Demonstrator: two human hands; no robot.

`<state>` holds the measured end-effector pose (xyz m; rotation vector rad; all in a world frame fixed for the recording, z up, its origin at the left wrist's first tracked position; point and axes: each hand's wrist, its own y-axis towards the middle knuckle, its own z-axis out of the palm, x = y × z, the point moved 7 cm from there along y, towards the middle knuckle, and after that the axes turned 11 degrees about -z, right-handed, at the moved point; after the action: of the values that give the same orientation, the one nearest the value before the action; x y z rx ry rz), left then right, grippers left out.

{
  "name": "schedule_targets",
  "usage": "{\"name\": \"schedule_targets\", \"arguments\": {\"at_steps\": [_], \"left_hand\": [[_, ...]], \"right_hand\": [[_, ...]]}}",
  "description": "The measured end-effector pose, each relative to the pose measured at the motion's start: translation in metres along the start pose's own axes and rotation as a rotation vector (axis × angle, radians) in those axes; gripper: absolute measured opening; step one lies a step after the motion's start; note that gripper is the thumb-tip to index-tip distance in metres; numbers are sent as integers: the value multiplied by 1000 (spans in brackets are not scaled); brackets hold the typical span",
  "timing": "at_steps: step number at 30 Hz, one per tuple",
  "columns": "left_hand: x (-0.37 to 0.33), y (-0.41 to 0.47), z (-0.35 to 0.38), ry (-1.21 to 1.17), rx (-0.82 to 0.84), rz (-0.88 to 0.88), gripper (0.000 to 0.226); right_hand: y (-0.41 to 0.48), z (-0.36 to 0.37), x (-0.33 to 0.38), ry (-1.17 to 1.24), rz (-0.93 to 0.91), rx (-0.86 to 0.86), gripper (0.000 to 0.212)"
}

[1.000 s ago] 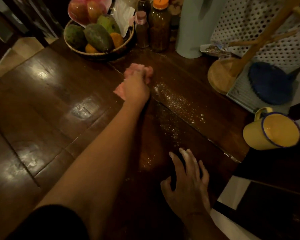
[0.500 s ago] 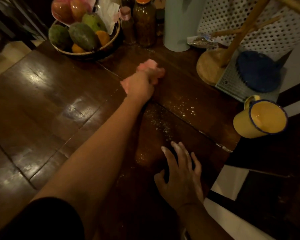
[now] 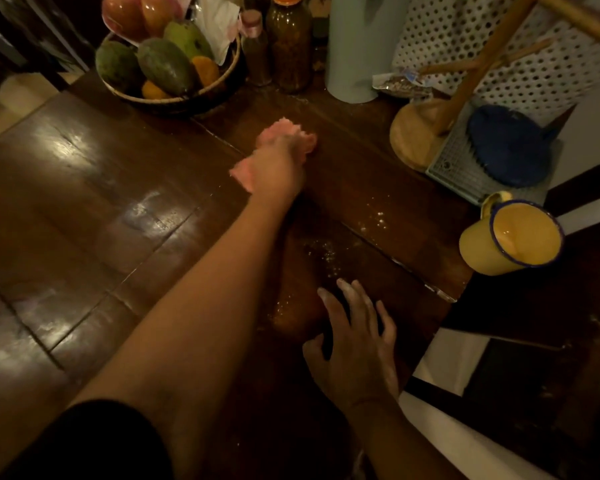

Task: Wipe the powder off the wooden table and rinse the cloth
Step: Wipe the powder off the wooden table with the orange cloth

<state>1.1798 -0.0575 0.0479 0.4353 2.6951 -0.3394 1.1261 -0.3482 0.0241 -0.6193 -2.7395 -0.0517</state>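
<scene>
From the head camera I see the left hand reaching well out across the dark wooden bench, fingers curled down over a bunched pink cloth and pressing it onto the wood. The cloth pokes out beyond the knuckles and again at the hand's left side. It lies in the middle of the bench, nearer the far edge, between the fruit basket and the round wooden stand base. The right hand sits close to me near the bench's right edge, open, with fingers spread, tips touching the wood and dusted white. The powder lies in a thin scattered trail between the two hands, with a few brighter specks further right along a seam in the planks. I also make out a faint dusting near the far edge, in front of the bottles. A yellow mug with a blue rim stands at the right side of the bench. Beyond it a blue object rests on a grid mat. A pale cylinder stands beside the bottles.
</scene>
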Motion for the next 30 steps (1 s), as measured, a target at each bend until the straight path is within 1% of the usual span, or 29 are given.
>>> {"name": "schedule_targets", "arguments": {"at_steps": [1,2,4,5,7,8,9,10,11,12,13,14,15,16,17,18,19,20,21,22,23,24,25,26,27,28,29,30], "left_hand": [[-24,-9,16,94,74,96,38],[-50,-25,32,134,162,268,38],[-82,-68,54,94,316,621,40],[-84,-86,62,87,386,746,41],[-68,-106,68,108,506,928,37],[-56,-105,67,103,558,945,34],[-41,-95,61,77,603,881,32],[-27,-79,52,55,623,745,33],[-11,-59,40,23,598,593,34],[3,-41,26,-30,535,456,34],[12,-28,12,-72,431,372,33],[17,-20,3,-98,314,328,34],[15,-20,-2,-87,200,320,35],[8,-27,-4,-65,118,354,37],[-1,-40,1,-49,77,439,39],[-11,-56,7,-60,89,565,41],[-16,-74,19,-79,196,696,43],[-18,-94,28,-62,337,795,48],[-10,-106,39,-16,459,857,54],[-1,-111,43,14,537,881,56],[9,-109,41,-23,576,841,56],[23,-100,34,-102,565,753,54],[36,-88,23,-205,510,656,53],[51,-78,11,-287,403,581,52],[64,-72,0,-309,245,524,52],[74,-74,-10,-284,87,450,50],[81,-82,-15,-232,-28,354,50],[80,-98,-14,-193,-70,300,51]], "right_hand": [[0,0,0,-20,0,6,66],[0,1,0,-36,0,11,67],[1,1,0,-32,-9,14,68],[1,2,0,-17,-14,14,68],[2,1,0,17,-4,12,68],[2,1,-1,39,8,11,67],[2,0,-1,64,15,9,66],[2,0,0,86,18,6,65],[2,0,0,102,19,0,65],[2,0,-1,109,20,-5,64],[2,0,-1,109,23,-8,64],[1,0,-1,106,25,-11,64],[1,0,-1,100,25,-14,64],[0,0,-1,95,24,-16,64],[0,1,-1,89,23,-15,64],[0,1,-1,83,24,-14,64],[0,1,-2,73,27,-16,63],[0,1,-2,63,30,-20,63],[1,1,-2,54,32,-24,62],[1,0,-1,47,33,-28,61],[1,0,-1,45,33,-31,61],[1,0,-1,49,34,-37,60],[1,0,-2,55,35,-46,60],[0,-1,-2,63,38,-55,60],[0,-2,-3,73,40,-62,59],[1,-3,-2,85,42,-65,58],[2,-3,-2,98,46,-64,57],[3,-4,-2,107,50,-59,56]]}}
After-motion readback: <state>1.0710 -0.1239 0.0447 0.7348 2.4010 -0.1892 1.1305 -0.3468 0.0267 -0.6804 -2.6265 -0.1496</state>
